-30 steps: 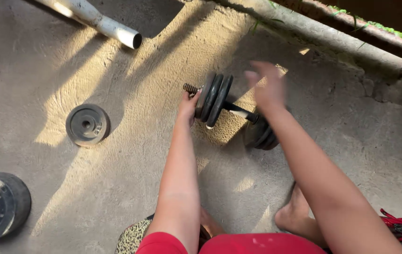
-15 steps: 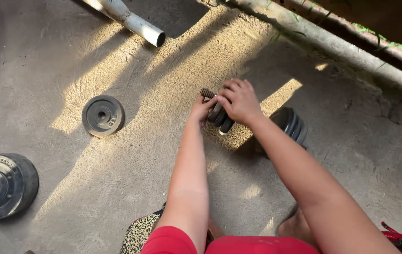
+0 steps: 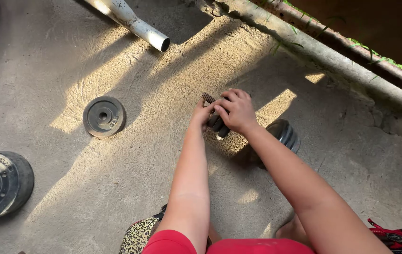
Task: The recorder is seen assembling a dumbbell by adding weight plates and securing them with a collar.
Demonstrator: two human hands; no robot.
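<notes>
A black dumbbell lies on the concrete floor in the head view. My right hand (image 3: pixel 236 109) is clasped over the near stack of weight plates (image 3: pixel 219 127), covering most of it. My left hand (image 3: pixel 202 113) touches the same stack from the left, beside the threaded bar end (image 3: pixel 207 98) that sticks out past my fingers. The far stack of plates (image 3: pixel 285 135) shows behind my right forearm. The bar between the stacks is hidden by my arm.
A loose small weight plate (image 3: pixel 104 116) lies flat to the left. A bigger plate (image 3: pixel 1 184) sits at the left edge. A white pipe (image 3: pixel 135 24) lies at the top. A concrete kerb (image 3: pixel 332 59) runs along the upper right. My foot (image 3: pixel 292 230) is near the bottom.
My right hand came down from above the dumbbell and closed over the near plates. My left hand stayed at the threaded end. The view shifted slightly.
</notes>
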